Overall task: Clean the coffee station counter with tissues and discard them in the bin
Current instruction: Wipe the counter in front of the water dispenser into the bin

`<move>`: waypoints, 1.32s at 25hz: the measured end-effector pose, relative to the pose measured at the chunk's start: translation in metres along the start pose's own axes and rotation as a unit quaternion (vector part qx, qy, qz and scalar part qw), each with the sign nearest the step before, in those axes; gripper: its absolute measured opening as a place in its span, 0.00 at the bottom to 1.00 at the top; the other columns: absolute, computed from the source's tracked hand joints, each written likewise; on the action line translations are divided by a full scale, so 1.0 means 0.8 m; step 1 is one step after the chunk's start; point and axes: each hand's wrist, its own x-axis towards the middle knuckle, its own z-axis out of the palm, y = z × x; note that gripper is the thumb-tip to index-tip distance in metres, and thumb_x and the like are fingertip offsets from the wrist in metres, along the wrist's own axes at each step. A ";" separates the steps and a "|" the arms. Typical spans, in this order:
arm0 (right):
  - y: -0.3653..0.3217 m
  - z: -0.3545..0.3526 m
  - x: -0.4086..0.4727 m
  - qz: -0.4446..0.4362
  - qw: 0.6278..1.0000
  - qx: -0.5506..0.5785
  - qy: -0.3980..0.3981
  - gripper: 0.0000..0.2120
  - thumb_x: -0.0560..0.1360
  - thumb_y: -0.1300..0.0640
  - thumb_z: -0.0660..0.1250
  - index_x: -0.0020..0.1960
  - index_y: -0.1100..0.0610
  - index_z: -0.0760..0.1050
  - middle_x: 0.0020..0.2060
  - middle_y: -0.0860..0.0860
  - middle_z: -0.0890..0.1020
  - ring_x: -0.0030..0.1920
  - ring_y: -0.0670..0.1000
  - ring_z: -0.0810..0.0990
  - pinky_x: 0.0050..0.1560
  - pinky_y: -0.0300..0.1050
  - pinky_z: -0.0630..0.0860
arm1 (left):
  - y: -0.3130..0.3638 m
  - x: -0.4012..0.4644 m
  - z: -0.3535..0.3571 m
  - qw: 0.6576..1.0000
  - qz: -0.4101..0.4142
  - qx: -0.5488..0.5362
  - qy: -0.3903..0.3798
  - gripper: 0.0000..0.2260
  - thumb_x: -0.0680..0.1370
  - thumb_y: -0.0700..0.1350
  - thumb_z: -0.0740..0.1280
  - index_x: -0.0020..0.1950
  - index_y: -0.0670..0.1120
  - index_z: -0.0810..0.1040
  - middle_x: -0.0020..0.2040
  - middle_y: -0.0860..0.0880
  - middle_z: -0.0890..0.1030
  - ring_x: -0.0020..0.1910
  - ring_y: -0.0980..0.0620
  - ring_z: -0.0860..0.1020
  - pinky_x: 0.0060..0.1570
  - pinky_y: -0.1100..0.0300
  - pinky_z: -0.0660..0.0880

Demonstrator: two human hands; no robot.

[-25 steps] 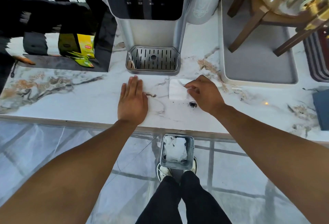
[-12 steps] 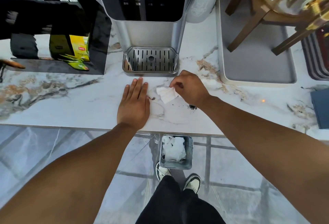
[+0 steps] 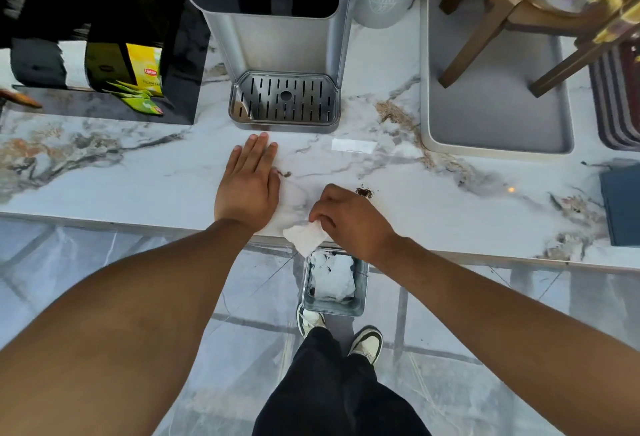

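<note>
The left hand [image 3: 247, 189] lies flat on the white marble counter [image 3: 138, 179], fingers spread out. Just beside it, the right hand [image 3: 349, 220] pinches a crumpled white tissue [image 3: 306, 236] at the counter's edge. Right below that hand sits a small bin [image 3: 334, 281] on the floor, with white tissues inside. A little dark pile of crumbs [image 3: 364, 192] lies just past the right hand.

Viewpoint: head-worn, above the counter [image 3: 104, 186] edge
Facing: forward and steeply down
Nearness: arm's reach of the right hand [image 3: 349, 219]
Shared: single view
</note>
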 end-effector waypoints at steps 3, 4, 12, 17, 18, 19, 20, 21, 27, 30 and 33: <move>-0.001 0.010 -0.053 -0.005 1.000 0.012 -0.005 0.10 0.75 0.68 0.66 0.51 0.60 0.84 0.46 0.58 0.79 0.45 0.58 0.80 0.49 0.49 0.77 | 0.000 0.001 -0.001 1.000 -0.006 -0.002 -0.005 0.24 0.83 0.49 0.51 0.78 0.43 0.65 0.81 0.45 0.60 0.81 0.47 0.56 0.80 0.48 0.53; 0.000 0.011 -0.069 -0.002 1.000 0.021 -0.010 0.10 0.75 0.68 0.67 0.51 0.59 0.84 0.46 0.56 0.79 0.45 0.56 0.80 0.49 0.45 0.77 | 0.000 0.000 -0.001 1.000 -0.007 -0.001 -0.005 0.24 0.83 0.49 0.50 0.78 0.43 0.64 0.81 0.45 0.60 0.81 0.47 0.56 0.80 0.48 0.53; 0.057 -0.067 -0.009 0.092 0.967 0.043 0.235 0.10 0.73 0.68 0.69 0.50 0.57 0.84 0.43 0.56 0.79 0.38 0.46 0.76 0.46 0.34 0.71 | -0.002 0.002 0.004 1.000 -0.011 -0.007 0.004 0.23 0.83 0.50 0.51 0.77 0.44 0.65 0.81 0.46 0.60 0.81 0.48 0.55 0.81 0.49 0.52; 0.090 -0.090 0.069 0.160 0.966 0.015 0.203 0.11 0.75 0.64 0.67 0.51 0.53 0.85 0.47 0.53 0.80 0.45 0.52 0.80 0.49 0.37 0.72 | -0.003 0.002 0.004 1.000 -0.013 -0.006 0.008 0.23 0.83 0.49 0.51 0.77 0.45 0.65 0.81 0.46 0.61 0.81 0.49 0.56 0.80 0.48 0.53; 0.089 -0.087 0.077 0.152 0.972 0.012 0.177 0.11 0.76 0.63 0.66 0.52 0.53 0.85 0.46 0.52 0.79 0.46 0.52 0.80 0.50 0.37 0.71 | -0.003 0.002 0.004 1.000 -0.012 -0.006 0.008 0.23 0.83 0.49 0.52 0.77 0.44 0.65 0.81 0.46 0.61 0.81 0.49 0.56 0.80 0.48 0.53; 0.088 -0.084 0.082 0.140 0.978 0.010 0.154 0.11 0.76 0.63 0.66 0.52 0.53 0.85 0.46 0.51 0.78 0.47 0.52 0.80 0.50 0.38 0.72 | -0.002 0.003 0.004 1.000 -0.011 -0.006 0.009 0.23 0.83 0.49 0.52 0.77 0.44 0.66 0.81 0.46 0.61 0.81 0.48 0.56 0.80 0.48 0.54; 0.085 -0.080 0.085 0.128 0.982 0.009 0.139 0.12 0.76 0.64 0.66 0.52 0.53 0.85 0.46 0.51 0.78 0.48 0.52 0.79 0.51 0.39 0.72 | -0.002 0.002 0.004 1.000 -0.011 -0.006 0.010 0.23 0.83 0.49 0.52 0.77 0.44 0.66 0.80 0.46 0.61 0.81 0.48 0.57 0.80 0.48 0.54; 0.082 -0.077 0.085 0.119 0.984 0.005 0.130 0.12 0.76 0.63 0.66 0.51 0.52 0.85 0.46 0.51 0.79 0.48 0.52 0.79 0.52 0.41 0.74 | -0.003 0.002 0.003 1.000 -0.012 -0.005 0.010 0.23 0.83 0.49 0.52 0.77 0.44 0.66 0.80 0.46 0.61 0.81 0.48 0.57 0.80 0.47 0.54; 0.060 -0.060 0.056 0.033 0.998 -0.037 0.048 0.10 0.77 0.62 0.65 0.53 0.54 0.84 0.47 0.54 0.79 0.48 0.56 0.80 0.51 0.47 0.75 | -0.001 0.003 0.003 1.000 -0.016 -0.011 0.010 0.23 0.82 0.48 0.53 0.76 0.44 0.66 0.80 0.46 0.62 0.81 0.48 0.57 0.80 0.48 0.54; 0.049 -0.049 0.030 -0.003 0.999 -0.040 0.027 0.10 0.77 0.64 0.64 0.53 0.57 0.83 0.48 0.56 0.79 0.49 0.58 0.80 0.51 0.48 0.75 | -0.001 0.003 0.003 1.000 -0.018 -0.009 0.010 0.23 0.82 0.48 0.54 0.77 0.44 0.66 0.80 0.46 0.62 0.81 0.48 0.57 0.80 0.48 0.54; 0.035 -0.031 0.000 -0.028 0.999 -0.037 0.009 0.10 0.76 0.65 0.65 0.54 0.59 0.83 0.49 0.58 0.79 0.47 0.61 0.81 0.50 0.52 0.77 | 0.000 0.003 0.002 1.000 -0.019 -0.010 0.011 0.23 0.82 0.49 0.53 0.76 0.44 0.66 0.80 0.46 0.62 0.81 0.47 0.57 0.80 0.47 0.54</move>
